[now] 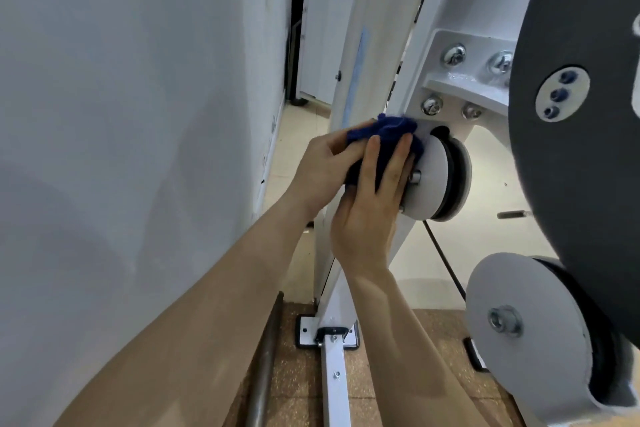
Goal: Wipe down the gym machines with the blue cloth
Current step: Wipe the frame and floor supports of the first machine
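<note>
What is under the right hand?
Under the right hand: the blue cloth, pressed on the white frame beside a pulley. The left hand holds it too. The frame beneath the cloth is hidden.

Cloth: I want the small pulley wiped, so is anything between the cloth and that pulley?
Nothing visible. The cloth lies against the frame at the left rim of the pulley, the left hand holding it, the right hand pressing on it.

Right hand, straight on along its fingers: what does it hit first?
Right hand lies flat on the blue cloth, fingers pointing up and slightly right. Past the cloth, it likely meets the lower-left chrome bolt on the white bracket; depth is unclear.
</note>
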Demonstrator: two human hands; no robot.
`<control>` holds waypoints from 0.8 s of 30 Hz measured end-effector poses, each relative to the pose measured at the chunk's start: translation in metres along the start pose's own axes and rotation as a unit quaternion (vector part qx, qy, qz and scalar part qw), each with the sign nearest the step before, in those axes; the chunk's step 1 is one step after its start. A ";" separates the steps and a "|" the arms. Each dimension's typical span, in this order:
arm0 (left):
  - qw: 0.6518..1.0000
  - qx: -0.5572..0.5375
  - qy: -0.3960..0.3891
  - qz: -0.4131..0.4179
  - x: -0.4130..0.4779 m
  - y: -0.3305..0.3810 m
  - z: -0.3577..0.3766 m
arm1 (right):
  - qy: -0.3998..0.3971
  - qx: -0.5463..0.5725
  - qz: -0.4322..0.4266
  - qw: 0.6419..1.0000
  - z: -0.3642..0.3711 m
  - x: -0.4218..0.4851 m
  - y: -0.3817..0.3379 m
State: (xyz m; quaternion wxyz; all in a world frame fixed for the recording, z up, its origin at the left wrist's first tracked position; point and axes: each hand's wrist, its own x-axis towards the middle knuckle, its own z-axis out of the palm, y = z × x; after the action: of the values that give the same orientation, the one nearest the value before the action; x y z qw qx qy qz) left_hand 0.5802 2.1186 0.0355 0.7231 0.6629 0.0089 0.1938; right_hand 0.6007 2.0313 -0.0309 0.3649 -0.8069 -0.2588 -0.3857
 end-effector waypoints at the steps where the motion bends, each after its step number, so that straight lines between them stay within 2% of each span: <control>1: 1.000 -0.012 -0.001 -0.021 -0.005 -0.008 0.003 | -0.010 0.002 0.005 1.000 0.003 -0.008 0.003; 3: 0.999 0.025 0.005 -0.042 -0.014 -0.027 0.005 | -0.032 0.010 0.022 0.999 0.009 -0.032 0.011; 7: 0.994 0.108 0.015 -0.034 -0.022 -0.047 0.004 | -0.090 0.021 0.057 0.994 0.011 -0.067 0.019; 9: 0.992 0.120 0.024 -0.006 -0.018 -0.035 0.006 | -0.080 0.036 0.056 0.995 0.005 -0.055 0.012; 12: 0.994 0.090 0.029 0.057 -0.004 -0.007 0.012 | -0.025 0.057 0.033 0.998 -0.003 -0.017 -0.001; 15: 0.994 0.084 0.035 0.066 -0.001 -0.010 0.014 | 0.006 0.074 0.025 0.997 0.003 -0.011 0.002; 20: 0.994 0.094 0.056 0.017 -0.037 -0.091 0.017 | -0.057 0.064 0.007 0.996 0.020 -0.085 0.048; 24: 0.998 0.031 0.061 -0.003 -0.053 -0.115 0.022 | -0.129 -0.004 -0.036 0.991 0.014 -0.107 0.084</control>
State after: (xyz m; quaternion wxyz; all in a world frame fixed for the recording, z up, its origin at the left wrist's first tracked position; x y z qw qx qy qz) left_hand 0.5678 2.0762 -0.0852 0.7013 0.6715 0.0615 0.2313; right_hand 0.6045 1.9773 -0.1563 0.3115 -0.8415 -0.3310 -0.2920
